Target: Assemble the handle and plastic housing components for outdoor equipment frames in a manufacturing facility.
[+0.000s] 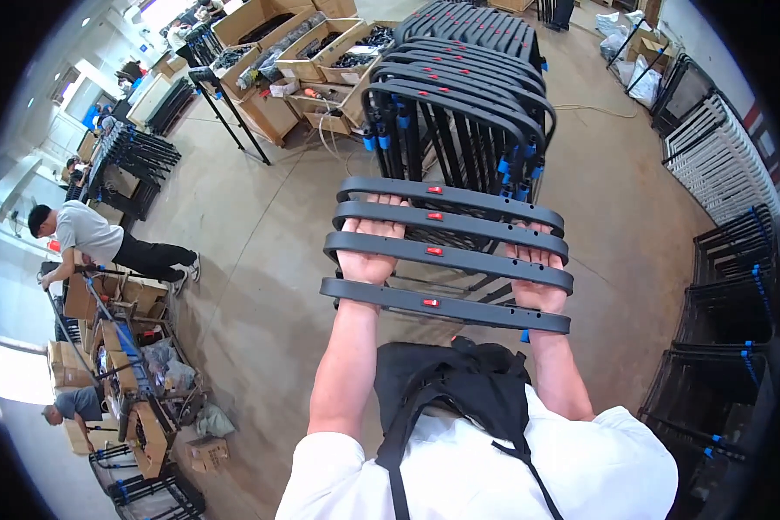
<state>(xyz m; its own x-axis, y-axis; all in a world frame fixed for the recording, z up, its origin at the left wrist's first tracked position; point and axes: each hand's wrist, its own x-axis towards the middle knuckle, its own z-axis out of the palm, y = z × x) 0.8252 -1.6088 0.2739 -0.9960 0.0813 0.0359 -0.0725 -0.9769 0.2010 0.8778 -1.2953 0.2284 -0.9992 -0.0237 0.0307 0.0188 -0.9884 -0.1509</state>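
Note:
Several dark grey bars (477, 302), rounded at the ends and each with a red switch-like piece (432, 302) near the middle, lie in a row across both my arms. They look like the tops of tubular frames; what hangs below them is mostly hidden. Under their left part my left hand (368, 267) is palm up, fingers stretched forward, carrying them. At their right part my right hand (542, 296) carries them likewise, palm up and fingers extended. The nearest bar crosses both wrists.
Just ahead stands a dense row of black frames (459, 94) with blue leg fittings. Wooden bins (325, 65) of parts are beyond, left. A person in a light shirt (91, 232) works at far left, another person (78, 404) nearer. Black frames (728, 381) line the right wall.

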